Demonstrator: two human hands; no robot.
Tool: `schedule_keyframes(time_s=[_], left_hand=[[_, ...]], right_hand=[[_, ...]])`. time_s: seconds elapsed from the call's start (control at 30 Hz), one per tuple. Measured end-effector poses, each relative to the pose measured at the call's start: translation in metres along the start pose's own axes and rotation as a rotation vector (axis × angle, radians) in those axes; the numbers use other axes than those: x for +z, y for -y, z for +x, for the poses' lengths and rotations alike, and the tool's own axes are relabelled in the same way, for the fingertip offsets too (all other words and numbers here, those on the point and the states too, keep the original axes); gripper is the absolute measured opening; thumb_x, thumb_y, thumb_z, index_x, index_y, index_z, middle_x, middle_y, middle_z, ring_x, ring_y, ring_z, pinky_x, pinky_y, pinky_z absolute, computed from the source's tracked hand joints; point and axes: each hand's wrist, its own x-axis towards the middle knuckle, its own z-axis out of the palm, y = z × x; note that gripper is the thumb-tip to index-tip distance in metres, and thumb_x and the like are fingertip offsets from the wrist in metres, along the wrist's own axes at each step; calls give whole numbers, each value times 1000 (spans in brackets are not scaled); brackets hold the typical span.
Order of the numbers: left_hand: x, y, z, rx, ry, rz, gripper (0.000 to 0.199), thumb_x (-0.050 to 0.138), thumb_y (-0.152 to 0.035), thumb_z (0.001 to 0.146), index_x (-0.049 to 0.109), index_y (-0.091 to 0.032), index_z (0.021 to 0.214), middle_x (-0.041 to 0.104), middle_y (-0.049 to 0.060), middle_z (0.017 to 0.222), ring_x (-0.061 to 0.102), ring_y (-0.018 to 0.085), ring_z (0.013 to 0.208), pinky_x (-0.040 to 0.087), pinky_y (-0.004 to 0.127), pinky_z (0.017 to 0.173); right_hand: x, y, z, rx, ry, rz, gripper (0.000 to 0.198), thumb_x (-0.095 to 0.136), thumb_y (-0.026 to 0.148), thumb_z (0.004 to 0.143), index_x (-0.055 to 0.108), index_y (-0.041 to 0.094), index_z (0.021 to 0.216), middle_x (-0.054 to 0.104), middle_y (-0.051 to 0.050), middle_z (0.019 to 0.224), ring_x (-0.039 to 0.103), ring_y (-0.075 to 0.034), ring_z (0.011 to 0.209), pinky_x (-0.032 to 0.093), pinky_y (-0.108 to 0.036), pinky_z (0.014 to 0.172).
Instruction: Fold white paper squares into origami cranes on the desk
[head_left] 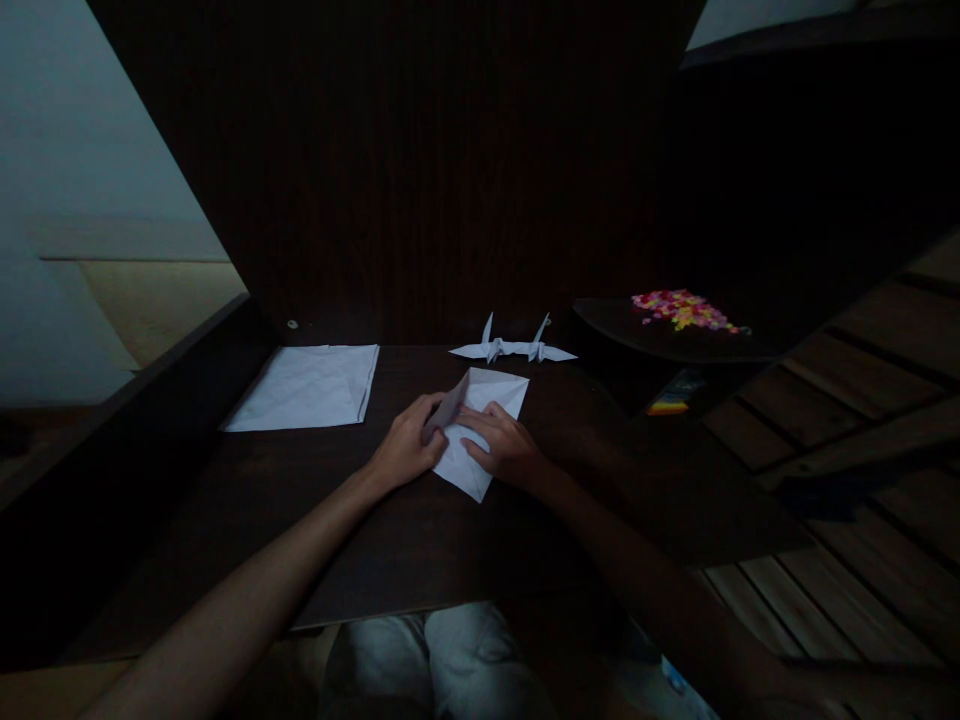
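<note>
A creased sheet of white paper (480,485) lies on the dark desk in front of me, its left part folded up. My left hand (409,440) grips that raised flap, thumb on the near side and fingers behind it. My right hand (504,440) rests on the sheet with its fingers apart, the fingertips reaching toward the fold. Just beyond the sheet stand two folded white paper cranes (517,350), side by side and touching or nearly so. To the left lies a stack of white paper (307,388).
The dark wooden desk (360,560) has a tall back panel (450,170) and a raised left side board (135,430). On a curved shelf (615,325) at the right lies a pile of small pink, red and yellow pieces (690,310). Wooden slats (847,560) show at far right.
</note>
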Motion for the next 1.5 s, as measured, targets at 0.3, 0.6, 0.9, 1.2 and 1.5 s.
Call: schedule_keyframes(time_s=[0.3,0.6,0.9,1.2,1.5], left_hand=[[-2,-1,2,-33,3,2,49,50,-9,74,48,-15,123,61,9,114,60,23,102,48,36,92],[-4,5,3,-116,-46,45,49,51,-14,74,48,-14,123,61,10,116,60,25,104,48,39,93],[-9,7,6,-182,-51,89,53,56,-17,73,47,-14,125,60,10,119,60,25,107,48,38,94],[-10,5,6,-237,-40,76,51,56,-18,73,46,-16,124,64,9,110,63,25,99,51,36,86],[-9,6,5,-241,-58,82,50,57,-19,74,47,-16,123,64,9,110,62,26,101,50,37,88]], right_hand=[[-5,-1,1,37,-84,4,37,54,24,85,61,17,121,56,-9,132,54,-25,96,45,-43,92],[-23,-1,5,247,-481,29,50,57,17,76,52,18,126,47,-13,137,43,-32,119,35,-50,100],[-10,-25,9,529,-489,736,73,66,22,69,30,21,133,57,-15,123,59,-25,106,49,-42,87],[-9,-22,11,475,-267,792,24,64,26,69,63,16,90,69,-8,98,65,-23,95,50,-39,86],[-12,-18,6,376,-105,622,28,62,18,67,68,19,94,66,-5,94,61,-20,90,48,-36,84]])
